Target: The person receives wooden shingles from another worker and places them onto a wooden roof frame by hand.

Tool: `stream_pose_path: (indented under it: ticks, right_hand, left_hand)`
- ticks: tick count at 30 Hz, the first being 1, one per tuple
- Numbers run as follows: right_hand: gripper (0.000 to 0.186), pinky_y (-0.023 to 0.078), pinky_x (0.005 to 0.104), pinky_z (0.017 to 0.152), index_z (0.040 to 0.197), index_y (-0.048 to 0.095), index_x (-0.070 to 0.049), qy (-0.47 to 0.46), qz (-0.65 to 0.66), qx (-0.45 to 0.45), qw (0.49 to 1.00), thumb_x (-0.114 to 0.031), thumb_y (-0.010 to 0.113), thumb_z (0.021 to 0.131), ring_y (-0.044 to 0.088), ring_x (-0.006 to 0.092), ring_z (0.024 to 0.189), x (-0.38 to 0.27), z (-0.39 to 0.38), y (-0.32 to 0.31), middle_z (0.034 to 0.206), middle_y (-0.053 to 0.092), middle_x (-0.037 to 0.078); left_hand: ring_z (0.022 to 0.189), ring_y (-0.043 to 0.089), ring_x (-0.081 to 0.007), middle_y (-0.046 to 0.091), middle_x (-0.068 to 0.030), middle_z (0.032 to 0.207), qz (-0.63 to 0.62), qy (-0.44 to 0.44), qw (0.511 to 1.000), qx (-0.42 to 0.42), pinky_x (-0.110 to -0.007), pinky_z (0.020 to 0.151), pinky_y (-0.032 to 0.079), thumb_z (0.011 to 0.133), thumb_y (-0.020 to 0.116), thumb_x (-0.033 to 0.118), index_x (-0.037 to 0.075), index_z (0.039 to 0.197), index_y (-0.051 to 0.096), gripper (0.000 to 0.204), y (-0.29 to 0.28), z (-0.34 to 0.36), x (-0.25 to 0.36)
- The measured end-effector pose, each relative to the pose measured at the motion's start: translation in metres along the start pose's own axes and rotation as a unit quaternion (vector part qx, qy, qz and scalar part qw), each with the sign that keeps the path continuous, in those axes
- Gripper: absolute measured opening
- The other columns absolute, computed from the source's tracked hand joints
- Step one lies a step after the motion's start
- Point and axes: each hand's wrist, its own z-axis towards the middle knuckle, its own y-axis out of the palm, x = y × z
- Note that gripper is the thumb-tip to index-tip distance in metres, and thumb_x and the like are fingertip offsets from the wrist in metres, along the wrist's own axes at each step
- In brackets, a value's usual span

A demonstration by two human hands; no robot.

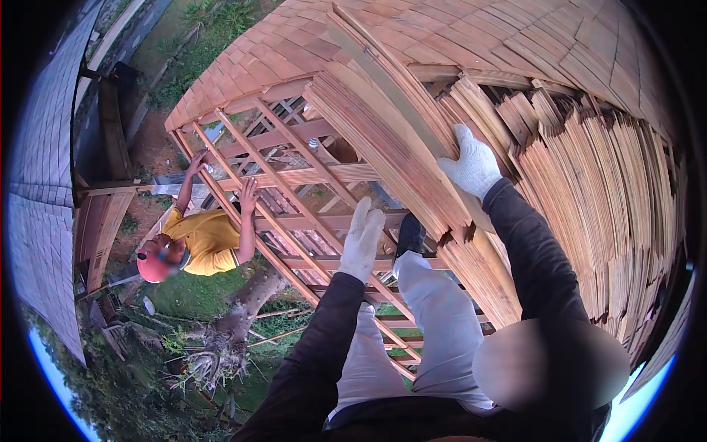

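Note:
My right hand (473,163), in a white knit glove, is closed at the edge of a long brown wooden plank (401,110). Its thumb and fingers are apart across the wood. This plank lies slanting among others, beside a thick bundle of narrow reddish boards (390,151) with jagged lower ends. My left hand (362,239), gloved alike, is raised above the roof battens (298,210) with its fingers stretched out and nothing in it. Under the bundle, more boards (482,276) slope down toward my right arm.
Another person in a yellow shirt (210,239) and red cap stands below the roof edge at left, both hands on the outer battens. Gaps between battens show ground beneath. Stacked shingle boards (589,214) fill the right; laid shingles (515,33) cover the far slope. My shoe (410,234) rests among the battens.

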Motion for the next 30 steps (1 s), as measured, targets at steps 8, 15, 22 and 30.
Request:
stream_pose_path:
  ticks: [8, 15, 22, 30]
  right_hand:
    - [0.069, 0.056, 0.0488, 0.092, 0.151, 0.043, -0.005, -0.047, -0.109, 0.017, 0.993, -0.031, 0.068, 0.092, 0.070, 0.0435, 0.106, 0.058, 0.012, 0.060, 0.123, 0.069, 0.027]
    - [0.046, 0.056, 0.0506, 0.087, 0.143, 0.053, -0.010, -0.029, -0.075, -0.010, 0.997, -0.027, 0.058, 0.101, 0.070, 0.0420, 0.101, 0.066, 0.037, 0.080, 0.114, 0.072, 0.024]
    - [0.050, 0.050, 0.0492, 0.102, 0.148, 0.050, -0.011, 0.025, -0.079, 0.025, 0.996, -0.037, 0.052, 0.105, 0.064, 0.0407, 0.120, 0.086, -0.004, 0.105, 0.138, 0.063, 0.021]
    - [0.098, 0.027, 0.0569, 0.122, 0.161, 0.029, -0.007, 0.048, -0.112, -0.056, 0.991, -0.063, 0.067, 0.090, 0.030, 0.0433, 0.152, 0.054, -0.023, 0.098, 0.165, 0.031, 0.023]
  left_hand:
    - [0.098, 0.061, -0.0171, 0.060, -0.0054, 0.115, 0.295, -0.020, 0.955, -0.001, -0.031, 0.084, 0.051, 0.102, 0.060, 0.025, 0.003, 0.128, 0.059, 0.034, -0.109, -0.098, -0.164]
    - [0.083, 0.059, -0.0151, 0.058, -0.0046, 0.106, 0.100, -0.186, 0.976, 0.047, -0.029, 0.070, 0.048, 0.097, 0.063, 0.014, 0.006, 0.121, 0.063, 0.025, -0.145, -0.107, -0.171]
    - [0.076, 0.052, -0.0055, 0.055, 0.0039, 0.089, -0.018, -0.222, 0.966, 0.129, -0.023, 0.063, 0.041, 0.100, 0.063, 0.024, 0.006, 0.123, 0.061, 0.029, -0.093, -0.090, -0.104]
    - [0.077, 0.054, -0.0079, 0.056, 0.0024, 0.088, -0.023, -0.280, 0.952, 0.119, -0.026, 0.066, 0.044, 0.097, 0.067, 0.027, 0.008, 0.108, 0.062, 0.023, -0.144, -0.128, -0.151]
